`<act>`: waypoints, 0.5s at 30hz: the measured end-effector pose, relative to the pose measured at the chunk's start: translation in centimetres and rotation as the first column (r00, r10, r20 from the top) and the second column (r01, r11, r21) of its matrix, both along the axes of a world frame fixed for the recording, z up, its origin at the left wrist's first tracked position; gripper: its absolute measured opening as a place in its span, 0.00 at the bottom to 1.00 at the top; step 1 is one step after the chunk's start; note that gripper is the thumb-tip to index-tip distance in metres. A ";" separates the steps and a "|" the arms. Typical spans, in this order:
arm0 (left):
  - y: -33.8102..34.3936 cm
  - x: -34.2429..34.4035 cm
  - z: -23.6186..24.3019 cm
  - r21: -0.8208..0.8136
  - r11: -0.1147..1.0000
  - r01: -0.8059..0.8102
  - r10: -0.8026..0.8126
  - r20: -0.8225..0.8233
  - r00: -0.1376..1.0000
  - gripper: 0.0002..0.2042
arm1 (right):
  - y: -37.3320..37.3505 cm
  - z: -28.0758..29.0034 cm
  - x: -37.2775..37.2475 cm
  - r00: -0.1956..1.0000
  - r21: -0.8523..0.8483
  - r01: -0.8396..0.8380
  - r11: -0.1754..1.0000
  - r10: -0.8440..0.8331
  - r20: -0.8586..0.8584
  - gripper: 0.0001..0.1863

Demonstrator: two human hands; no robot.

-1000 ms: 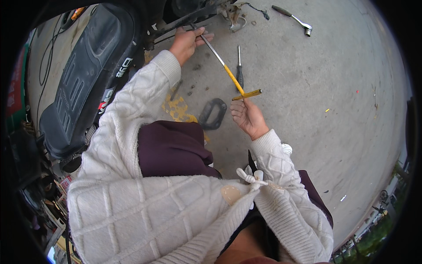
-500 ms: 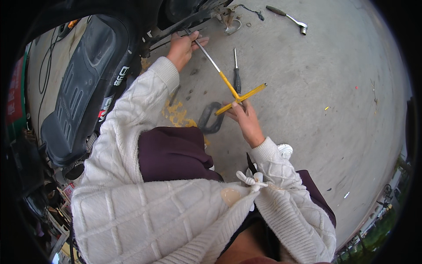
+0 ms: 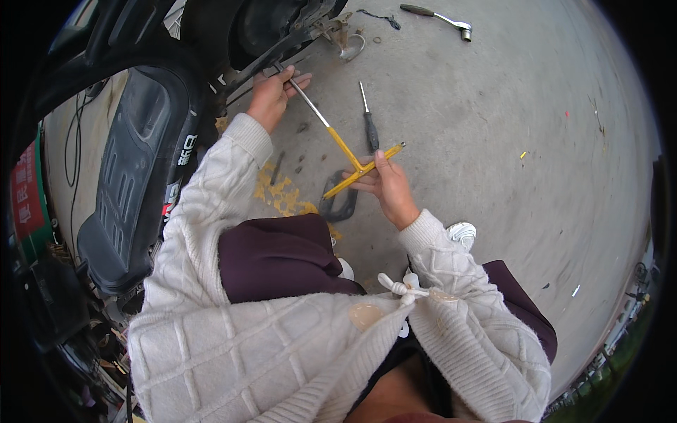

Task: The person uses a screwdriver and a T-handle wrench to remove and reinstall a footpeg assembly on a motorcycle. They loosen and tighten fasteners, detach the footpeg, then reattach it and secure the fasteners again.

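Note:
A T-handle socket wrench [image 3: 343, 147] with a yellow handle and bare metal shaft runs from the underside of a black scooter [image 3: 130, 190] toward me. My left hand [image 3: 270, 99] steadies the far part of its shaft close to the scooter frame, thumb and fingers around it and some fingers stretched out. The wrench's far tip is hidden against the dark frame, so I cannot tell what it sits on. My right hand [image 3: 389, 190] is closed on the crossbar, its thumb on top just right of the joint and its fingers below.
A black-handled screwdriver [image 3: 369, 120] lies on the concrete floor beyond the crossbar. Under it is a dark ring-shaped piece [image 3: 343, 206]. Farther off lie a ratchet wrench [image 3: 441, 20] and a dark strap [image 3: 381, 19]. Yellow paint patches [image 3: 285, 194] mark the floor beside my knee.
My right thumb has shifted along the crossbar to the right of the joint. The crossbar has tilted slightly. My left hand stays on the shaft, while the whole view has swung a little.

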State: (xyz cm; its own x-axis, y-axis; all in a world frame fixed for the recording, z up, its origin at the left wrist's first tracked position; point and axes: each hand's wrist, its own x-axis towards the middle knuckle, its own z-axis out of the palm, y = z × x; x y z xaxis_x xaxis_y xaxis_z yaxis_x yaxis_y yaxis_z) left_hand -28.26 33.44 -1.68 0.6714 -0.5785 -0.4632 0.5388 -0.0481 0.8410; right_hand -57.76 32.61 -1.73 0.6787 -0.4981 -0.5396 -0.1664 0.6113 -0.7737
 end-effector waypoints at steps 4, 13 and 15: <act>-0.2 0.4 0.0 -0.013 0.999 -0.031 0.030 -0.062 0.998 0.13 | -1.7 0.4 -0.5 1.000 0.601 0.006 0.799 -0.008 -0.001 0.23; -0.1 0.4 0.0 0.008 0.999 -0.035 0.036 -0.095 0.995 0.11 | 0.5 1.0 0.0 1.000 0.069 0.017 0.997 -0.017 -0.005 0.19; 0.0 0.4 0.2 0.010 1.000 -0.029 0.030 -0.110 0.993 0.11 | 0.0 0.6 -0.3 0.994 0.464 0.096 0.880 -0.106 -0.006 0.17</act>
